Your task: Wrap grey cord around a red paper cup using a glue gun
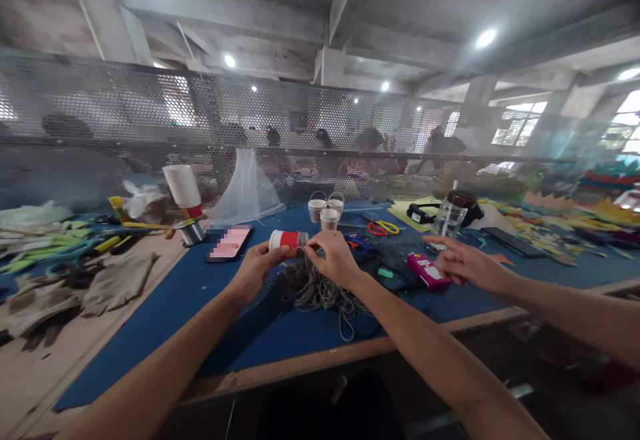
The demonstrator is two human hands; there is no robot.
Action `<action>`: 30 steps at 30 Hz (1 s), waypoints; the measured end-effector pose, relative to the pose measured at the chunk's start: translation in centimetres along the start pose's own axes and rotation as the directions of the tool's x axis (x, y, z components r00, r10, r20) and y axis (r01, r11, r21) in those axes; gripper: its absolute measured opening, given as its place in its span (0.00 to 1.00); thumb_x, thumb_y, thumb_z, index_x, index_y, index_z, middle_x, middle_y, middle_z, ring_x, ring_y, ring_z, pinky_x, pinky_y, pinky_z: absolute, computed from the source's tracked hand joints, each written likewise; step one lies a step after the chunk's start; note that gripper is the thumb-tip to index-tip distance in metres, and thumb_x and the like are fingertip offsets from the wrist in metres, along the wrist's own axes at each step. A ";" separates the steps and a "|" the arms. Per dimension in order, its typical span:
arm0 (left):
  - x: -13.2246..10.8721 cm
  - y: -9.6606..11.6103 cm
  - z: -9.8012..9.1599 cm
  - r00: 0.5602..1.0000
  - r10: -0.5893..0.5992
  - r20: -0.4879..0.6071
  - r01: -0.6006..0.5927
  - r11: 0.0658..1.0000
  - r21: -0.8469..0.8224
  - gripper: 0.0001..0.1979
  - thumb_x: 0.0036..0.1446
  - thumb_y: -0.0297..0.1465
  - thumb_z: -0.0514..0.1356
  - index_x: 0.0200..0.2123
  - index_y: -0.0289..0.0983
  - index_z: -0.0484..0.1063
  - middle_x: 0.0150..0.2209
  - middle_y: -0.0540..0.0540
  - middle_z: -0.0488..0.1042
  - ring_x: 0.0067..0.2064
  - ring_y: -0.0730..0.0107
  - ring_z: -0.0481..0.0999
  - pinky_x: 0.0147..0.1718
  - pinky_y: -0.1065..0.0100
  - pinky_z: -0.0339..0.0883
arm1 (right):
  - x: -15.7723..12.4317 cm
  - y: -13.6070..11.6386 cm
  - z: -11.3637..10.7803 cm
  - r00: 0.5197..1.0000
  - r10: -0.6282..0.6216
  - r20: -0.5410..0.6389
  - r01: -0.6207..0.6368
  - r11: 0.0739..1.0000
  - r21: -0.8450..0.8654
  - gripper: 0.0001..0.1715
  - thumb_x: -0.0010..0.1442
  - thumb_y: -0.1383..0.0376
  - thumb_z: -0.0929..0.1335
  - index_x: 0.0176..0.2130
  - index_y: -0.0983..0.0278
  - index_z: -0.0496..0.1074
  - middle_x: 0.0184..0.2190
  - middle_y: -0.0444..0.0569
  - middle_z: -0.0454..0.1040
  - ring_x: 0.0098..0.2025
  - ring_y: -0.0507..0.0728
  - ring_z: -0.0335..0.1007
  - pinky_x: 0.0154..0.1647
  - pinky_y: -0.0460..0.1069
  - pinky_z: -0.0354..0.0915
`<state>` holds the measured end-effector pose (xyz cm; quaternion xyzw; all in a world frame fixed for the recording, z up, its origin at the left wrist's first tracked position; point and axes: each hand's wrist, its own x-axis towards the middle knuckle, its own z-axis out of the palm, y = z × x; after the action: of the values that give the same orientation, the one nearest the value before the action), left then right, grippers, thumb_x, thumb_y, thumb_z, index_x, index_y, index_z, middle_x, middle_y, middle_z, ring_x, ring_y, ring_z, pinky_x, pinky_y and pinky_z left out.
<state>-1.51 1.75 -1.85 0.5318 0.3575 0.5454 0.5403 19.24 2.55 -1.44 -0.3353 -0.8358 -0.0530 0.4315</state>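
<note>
My left hand (pixel 255 268) is closed around a white paper cup with a red band (pixel 289 239), which lies on its side in the air, its greyish end to the right. At that end, the fingers of my right hand (pixel 331 259) are pinched together on what looks like grey cord, its strand partly hidden by the fingertips. Under both hands a loose heap of grey cord (pixel 325 290) is spread on the blue table cover (pixel 200 320). Just behind stand three small cups with thin handles (pixel 330 219).
Another person's hand (pixel 465 264) reaches in from the right, beside a magenta box (pixel 429 272) and a glass jar (pixel 449 220). A phone (pixel 230 243), stacked white cups (pixel 182 187) and gloves (pixel 117 283) lie left. Scissors (pixel 383 228) lie behind. A perforated screen (pixel 300 113) closes the back.
</note>
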 end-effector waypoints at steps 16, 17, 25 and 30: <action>0.0 0.0 0.0 1.000 0.011 -0.011 -0.011 1.000 0.009 0.14 0.46 0.38 0.71 0.34 0.35 0.81 0.35 0.41 0.83 0.39 0.59 0.80 0.48 0.63 0.68 | -0.1 -0.1 0.3 1.000 0.008 -0.027 -0.007 1.000 0.017 0.06 0.65 0.64 0.66 0.36 0.63 0.71 0.33 0.48 0.76 0.40 0.56 0.71 0.50 0.52 0.58; 0.0 0.0 0.0 1.000 0.013 -0.011 -0.012 1.000 0.008 0.14 0.46 0.38 0.71 0.34 0.35 0.81 0.35 0.41 0.83 0.39 0.60 0.79 0.47 0.63 0.68 | -0.1 -0.2 0.2 1.000 0.010 -0.029 -0.009 1.000 0.018 0.06 0.65 0.64 0.66 0.36 0.63 0.71 0.33 0.48 0.76 0.40 0.56 0.71 0.50 0.52 0.58; -0.3 0.2 0.3 1.000 0.013 -0.005 -0.013 1.000 0.003 0.14 0.47 0.38 0.71 0.35 0.37 0.81 0.36 0.42 0.83 0.41 0.58 0.79 0.50 0.62 0.67 | -0.1 -0.2 0.3 0.999 0.023 -0.025 -0.023 0.999 0.024 0.06 0.65 0.64 0.66 0.37 0.62 0.72 0.33 0.48 0.76 0.40 0.56 0.71 0.50 0.52 0.58; -0.2 0.0 0.1 1.000 0.023 -0.007 -0.022 0.999 0.029 0.15 0.47 0.38 0.70 0.36 0.35 0.81 0.36 0.41 0.83 0.41 0.59 0.79 0.49 0.63 0.67 | -0.1 -0.1 0.3 0.999 0.019 -0.035 -0.018 0.999 0.028 0.05 0.65 0.64 0.66 0.37 0.62 0.71 0.33 0.48 0.76 0.40 0.56 0.71 0.49 0.52 0.58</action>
<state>-1.47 1.49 -1.84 0.5417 0.3614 0.5480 0.5250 19.00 2.55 -1.69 -0.3361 -0.8256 -0.0432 0.4512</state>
